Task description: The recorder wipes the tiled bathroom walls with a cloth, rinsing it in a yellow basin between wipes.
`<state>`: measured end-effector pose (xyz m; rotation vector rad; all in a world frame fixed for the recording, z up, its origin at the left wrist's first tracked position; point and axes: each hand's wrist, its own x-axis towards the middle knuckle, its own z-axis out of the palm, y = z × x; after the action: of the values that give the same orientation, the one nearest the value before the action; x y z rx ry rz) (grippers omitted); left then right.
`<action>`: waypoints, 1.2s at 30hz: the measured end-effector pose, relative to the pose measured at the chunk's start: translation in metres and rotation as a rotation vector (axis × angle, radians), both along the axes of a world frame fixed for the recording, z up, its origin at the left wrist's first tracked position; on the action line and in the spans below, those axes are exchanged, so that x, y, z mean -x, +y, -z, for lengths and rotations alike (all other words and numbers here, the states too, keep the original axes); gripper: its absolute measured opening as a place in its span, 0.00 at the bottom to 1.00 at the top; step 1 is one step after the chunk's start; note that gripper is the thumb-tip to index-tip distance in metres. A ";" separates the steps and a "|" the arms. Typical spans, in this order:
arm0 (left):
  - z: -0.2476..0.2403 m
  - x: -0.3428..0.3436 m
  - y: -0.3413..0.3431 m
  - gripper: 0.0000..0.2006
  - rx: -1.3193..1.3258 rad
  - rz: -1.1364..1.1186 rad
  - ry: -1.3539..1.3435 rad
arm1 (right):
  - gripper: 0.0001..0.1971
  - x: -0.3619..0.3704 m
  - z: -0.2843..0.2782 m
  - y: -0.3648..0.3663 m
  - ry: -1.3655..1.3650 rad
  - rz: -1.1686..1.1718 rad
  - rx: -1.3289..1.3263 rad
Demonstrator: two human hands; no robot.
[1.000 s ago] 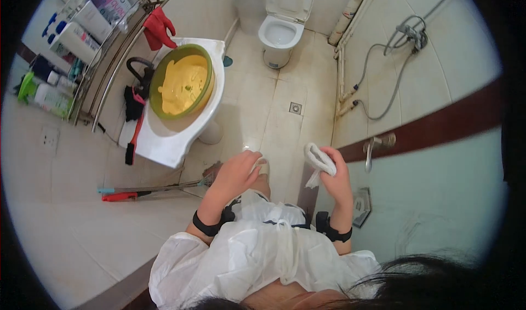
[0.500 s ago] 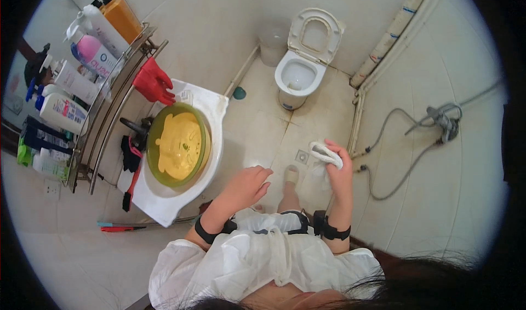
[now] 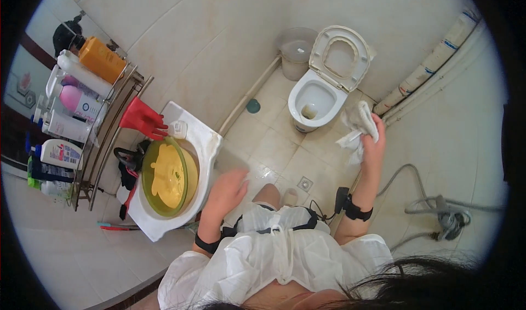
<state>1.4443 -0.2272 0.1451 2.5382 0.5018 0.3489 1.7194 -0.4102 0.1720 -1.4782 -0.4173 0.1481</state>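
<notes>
My right hand [image 3: 372, 145] is raised near the toilet [image 3: 316, 95] and closed on a crumpled white cloth [image 3: 368, 118]. A thin, partly see-through white part hangs from it; I cannot make out whether that is a separate wrapper. My left hand [image 3: 226, 192] is empty, its slightly bent fingers apart and a little blurred. It is beside the white washbasin [image 3: 211, 137], where a green-rimmed yellow plastic basin [image 3: 192, 178] sits tilted. The toilet's seat [image 3: 339, 58] and lid stand raised, and its bowl shows some brownish staining.
A metal rack [image 3: 112, 129] of pump bottles hangs at the left, with red rubber gloves [image 3: 143, 118] on its rail. A grey bin [image 3: 296, 49] stands beside the toilet. Pipes [image 3: 433, 63] and a shower hose [image 3: 416, 173] line the right wall. A drain [image 3: 305, 184] lies in the tiled floor.
My right hand has moved up and right with the white cloth, closer to the toilet. My left hand has shifted left and slightly down. The whole view has shifted as I walk forward.
</notes>
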 end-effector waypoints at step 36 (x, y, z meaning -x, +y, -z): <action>0.040 -0.045 0.194 0.12 0.330 -0.520 0.059 | 0.23 -0.057 -0.233 0.566 -0.815 -0.483 -0.538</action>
<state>1.4896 -0.0328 0.1054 2.0779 1.1454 0.3417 1.7769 0.1555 0.4045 -0.8264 -1.3610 -0.1903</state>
